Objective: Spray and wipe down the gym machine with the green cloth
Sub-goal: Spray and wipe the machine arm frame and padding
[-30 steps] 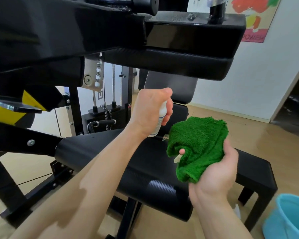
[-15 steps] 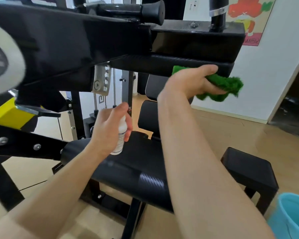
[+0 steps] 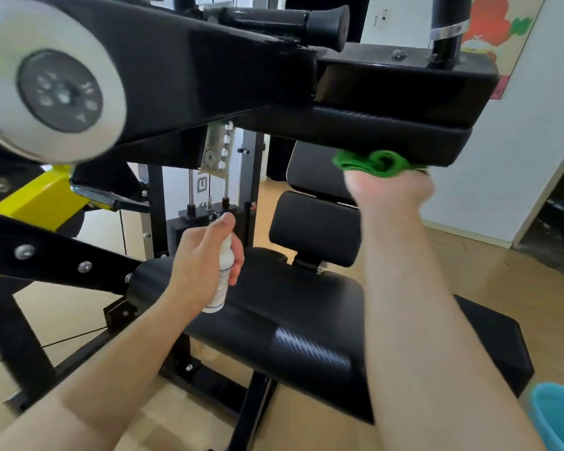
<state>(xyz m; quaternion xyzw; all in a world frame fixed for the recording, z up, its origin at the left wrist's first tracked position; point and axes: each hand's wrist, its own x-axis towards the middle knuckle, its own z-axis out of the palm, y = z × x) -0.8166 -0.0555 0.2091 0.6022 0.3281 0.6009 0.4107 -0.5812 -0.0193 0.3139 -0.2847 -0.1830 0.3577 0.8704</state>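
The black gym machine fills the view, with a padded upper arm pad [image 3: 355, 131] overhead and a black seat [image 3: 290, 304] below. My right hand [image 3: 388, 187] holds the green cloth [image 3: 376, 162] bunched against the underside of that upper pad, the palm turned upward. My left hand [image 3: 205, 255] grips a small white spray bottle [image 3: 223, 278] upright above the left end of the seat, thumb near its top. The fingers of the right hand are hidden behind the cloth.
A round white pivot cover [image 3: 49, 83] and a yellow frame part [image 3: 43, 200] sit at the left. The weight stack [image 3: 209, 203] stands behind. A black low bench [image 3: 489, 340] and a light blue bucket [image 3: 557, 415] are at the lower right, on a wooden floor.
My right hand lifted the cloth from in front of me up to the upper pad, then slid to its underside. My left hand lowered the bottle to the left, over the seat.
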